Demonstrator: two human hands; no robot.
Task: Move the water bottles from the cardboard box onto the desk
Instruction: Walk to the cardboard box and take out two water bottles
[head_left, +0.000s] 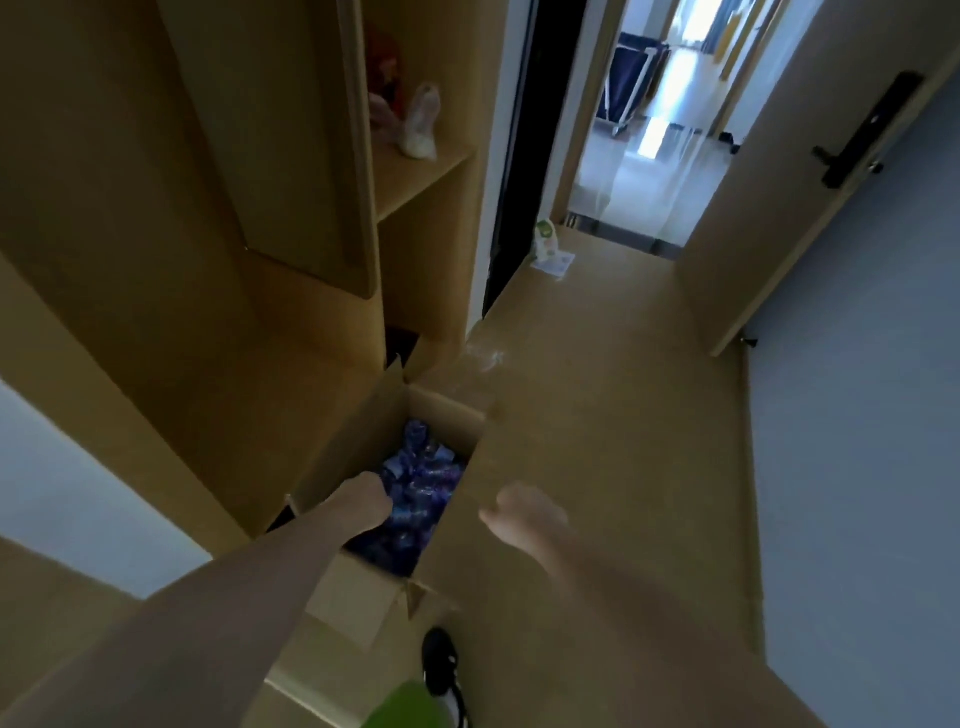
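An open cardboard box stands on the wooden floor against the wardrobe. Several water bottles with blue labels lie packed inside it. My left hand reaches down into the box and touches the bottles; its fingers are hidden among them, so the grip is unclear. My right hand hovers just right of the box over its raised right flap, blurred, with fingers loosely curled and nothing held. No desk is in view.
A tall wooden wardrobe with open shelves rises on the left. An open door and a hallway lie ahead. A green-white bag sits by the doorway. My dark shoe is near the box.
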